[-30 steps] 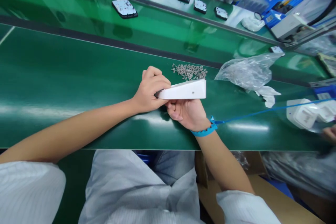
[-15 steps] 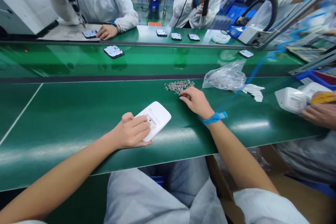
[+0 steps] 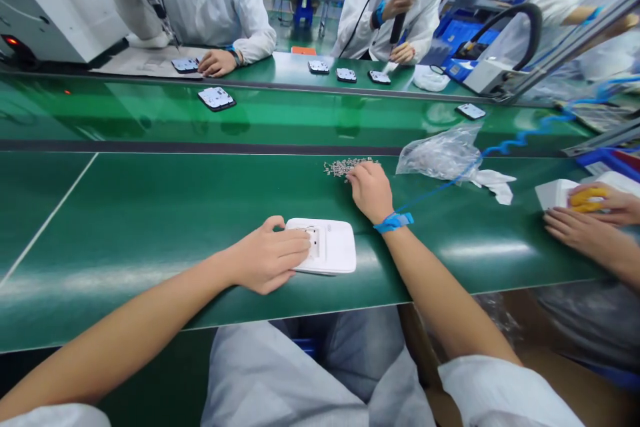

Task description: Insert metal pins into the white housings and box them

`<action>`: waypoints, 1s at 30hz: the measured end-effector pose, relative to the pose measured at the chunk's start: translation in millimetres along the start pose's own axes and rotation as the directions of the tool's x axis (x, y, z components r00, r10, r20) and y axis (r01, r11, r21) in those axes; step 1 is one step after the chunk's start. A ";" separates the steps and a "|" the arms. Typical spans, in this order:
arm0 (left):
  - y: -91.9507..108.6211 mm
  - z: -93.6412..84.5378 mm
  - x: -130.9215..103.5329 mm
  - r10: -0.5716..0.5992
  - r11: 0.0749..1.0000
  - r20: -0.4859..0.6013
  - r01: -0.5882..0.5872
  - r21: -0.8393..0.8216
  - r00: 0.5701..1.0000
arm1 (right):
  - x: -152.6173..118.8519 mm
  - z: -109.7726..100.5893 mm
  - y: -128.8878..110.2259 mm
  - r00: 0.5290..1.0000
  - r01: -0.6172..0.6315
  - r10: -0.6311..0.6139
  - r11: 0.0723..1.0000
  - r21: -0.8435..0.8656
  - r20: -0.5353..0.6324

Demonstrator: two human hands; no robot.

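A white plastic housing [image 3: 337, 247] lies flat on the green work surface [image 3: 165, 213]. My left hand [image 3: 273, 255] grips its left end, with the fingers across a recess and the thumb at the far edge. Beyond it and to the right is a pile of small metal parts [image 3: 341, 167]. My right hand [image 3: 371, 190], wearing a blue wrist strap [image 3: 394, 222], is at the pile's right side with its fingers pressed together and pointing down. Whatever is between those fingertips is too small and hidden to make out.
A clear plastic bag [image 3: 440, 153] and a white scrap [image 3: 495, 183] lie right of the pile. A person's hands [image 3: 585, 227] hold a yellow object at far right. Circuit-board units [image 3: 217, 99] lie beyond the dark rail [image 3: 200, 147], where two people work.
The housing has turned to lie level and moved right along with my left hand. My right hand has shifted slightly over the pile, its fingers now pointing down more.
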State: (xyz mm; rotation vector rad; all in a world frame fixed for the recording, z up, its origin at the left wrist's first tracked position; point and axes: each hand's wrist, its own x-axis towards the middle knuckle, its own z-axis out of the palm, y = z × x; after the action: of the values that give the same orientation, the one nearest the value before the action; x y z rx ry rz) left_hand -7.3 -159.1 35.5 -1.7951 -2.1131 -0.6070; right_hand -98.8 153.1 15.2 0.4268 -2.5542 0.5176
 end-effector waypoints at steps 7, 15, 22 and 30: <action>-2.2 -0.1 -3.1 -0.038 0.994 -0.005 0.037 -0.106 0.999 | -6.1 -27.1 -25.1 0.973 -0.181 0.226 0.635 0.751 0.044; 2.6 -1.5 -2.9 -0.018 0.985 0.028 0.023 -0.172 0.999 | -17.5 -71.1 -91.7 0.935 -0.240 0.002 0.736 0.633 0.353; 15.0 3.1 -4.0 0.054 0.997 -0.057 -0.057 -0.051 0.997 | -41.6 -71.4 -134.5 0.910 0.164 -0.250 0.950 0.266 0.331; 29.6 7.6 -3.5 0.024 0.997 -0.023 -0.022 0.076 0.999 | -58.0 -63.2 -142.2 0.889 0.189 -0.264 0.956 0.226 0.374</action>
State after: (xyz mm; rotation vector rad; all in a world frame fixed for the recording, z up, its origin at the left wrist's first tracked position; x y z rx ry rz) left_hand 22.8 -154.4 30.9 -1.7605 -2.0684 -0.5324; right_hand 29.9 67.0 75.3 0.9795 -2.7959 0.6334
